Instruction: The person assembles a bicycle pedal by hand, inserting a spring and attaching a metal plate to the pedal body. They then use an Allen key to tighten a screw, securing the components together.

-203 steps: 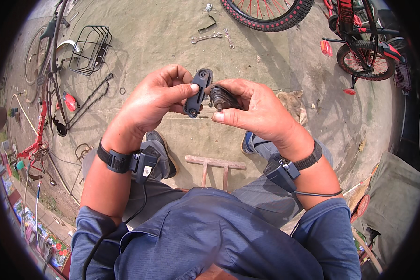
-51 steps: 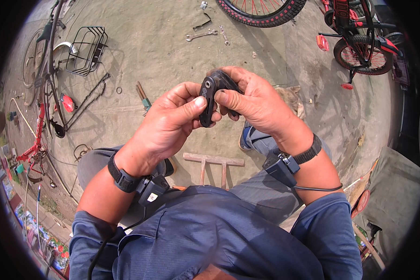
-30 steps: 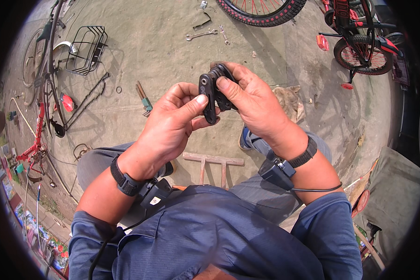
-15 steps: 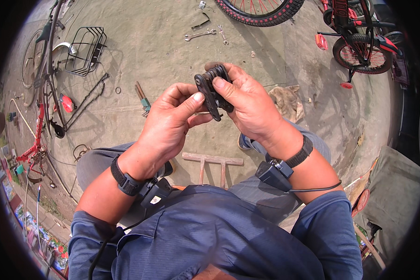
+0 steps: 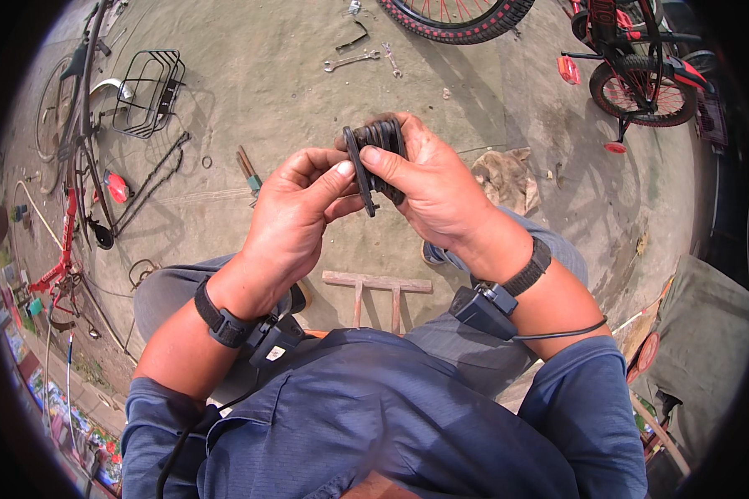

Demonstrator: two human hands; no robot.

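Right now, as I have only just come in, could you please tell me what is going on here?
The person's left hand grips a narrow black plate, and the right hand holds a ribbed black piece. The two parts are side by side, plate on the left; whether they are fastened together cannot be told. On the ground beyond the hands lie two wrenches.

Head-worn fisheye looks down from above the left hand and right hand
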